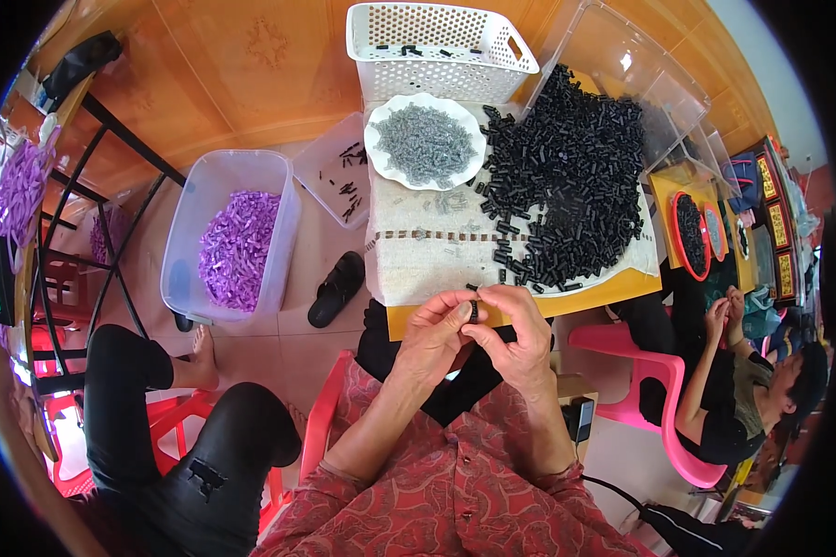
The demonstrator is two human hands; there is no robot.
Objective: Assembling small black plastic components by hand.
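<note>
Close in front of my body, at the table's near edge, my left hand (pixel 434 339) and my right hand (pixel 520 342) meet fingertip to fingertip. Both pinch a small black tube-like piece (pixel 475 312), held upright between them and partly covered by the fingers. Just beyond, a big heap of similar black pieces (pixel 576 176) spreads over the right half of the cloth-covered table (pixel 418 269). Left of the heap stands a white scalloped plate (pixel 374 148) piled with small clear grey parts (pixel 425 141).
A white perforated basket (pixel 441 70) with a few black pieces stands at the back, beside a clear plastic bin (pixel 641 56). On the floor at left are a clear tub (pixel 181 251) of purple pieces and a black slipper (pixel 337 288). People sit on both sides; a pink chair (pixel 664 399) is at right.
</note>
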